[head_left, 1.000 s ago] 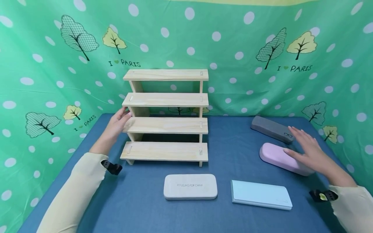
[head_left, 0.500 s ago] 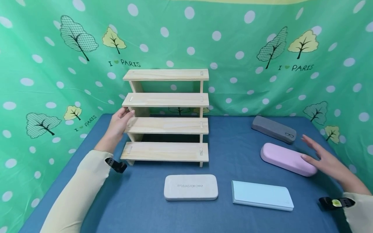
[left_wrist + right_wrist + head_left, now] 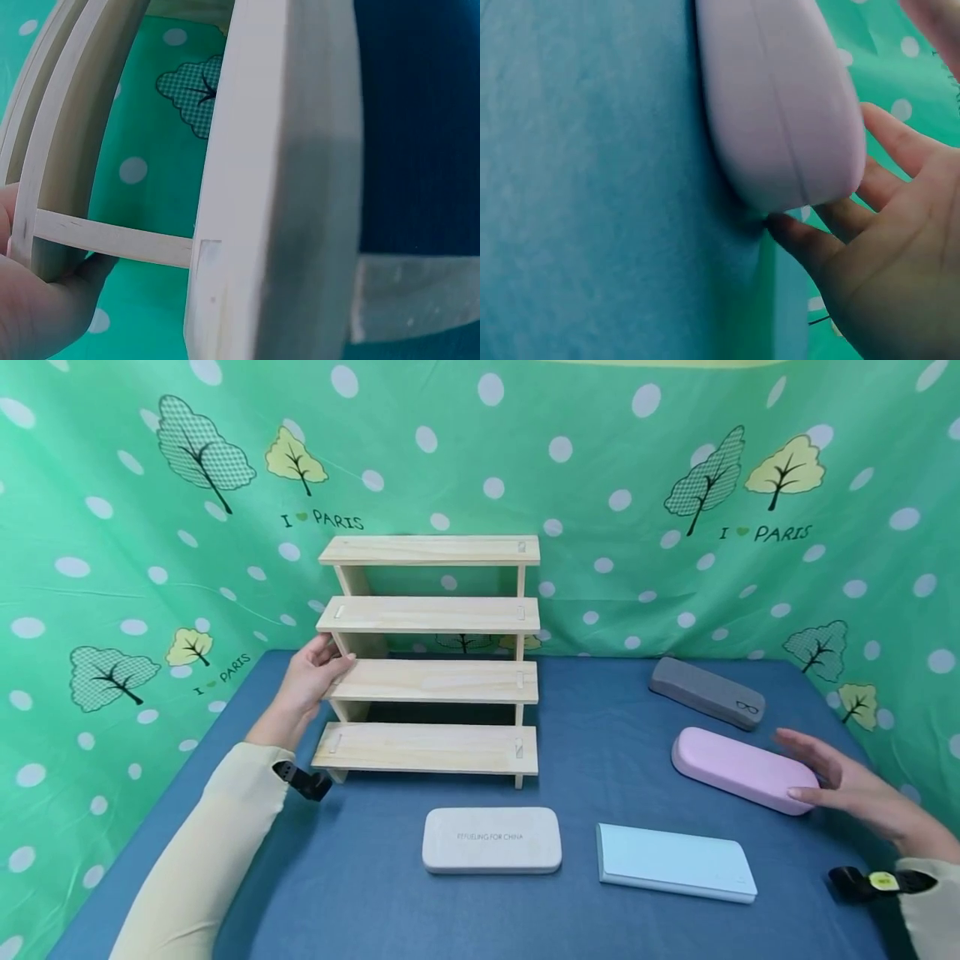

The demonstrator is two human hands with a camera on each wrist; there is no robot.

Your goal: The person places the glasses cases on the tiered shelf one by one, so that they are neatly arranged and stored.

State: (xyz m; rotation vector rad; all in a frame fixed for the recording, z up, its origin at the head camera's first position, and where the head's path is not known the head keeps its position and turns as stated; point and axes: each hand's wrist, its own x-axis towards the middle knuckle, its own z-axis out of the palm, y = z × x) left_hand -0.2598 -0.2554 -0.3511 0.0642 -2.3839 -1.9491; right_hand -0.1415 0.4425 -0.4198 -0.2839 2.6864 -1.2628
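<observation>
Ideally, set the thumb and fingers of your right hand [image 3: 862, 795] on opposite long sides of the pale pink, smooth, round-ended oblong case [image 3: 735, 767]; its tapered end looks likely to slip from a grip there. That hand is spread wide around the case's right end; how firmly it touches cannot be told. Your left hand [image 3: 303, 683] holds the left side of the four-tiered, pale wooden rack [image 3: 427, 681]; keep that hold light. The case lies closed on the blue cloth [image 3: 588, 768], right of the rack, a fine seam along its side.
</observation>
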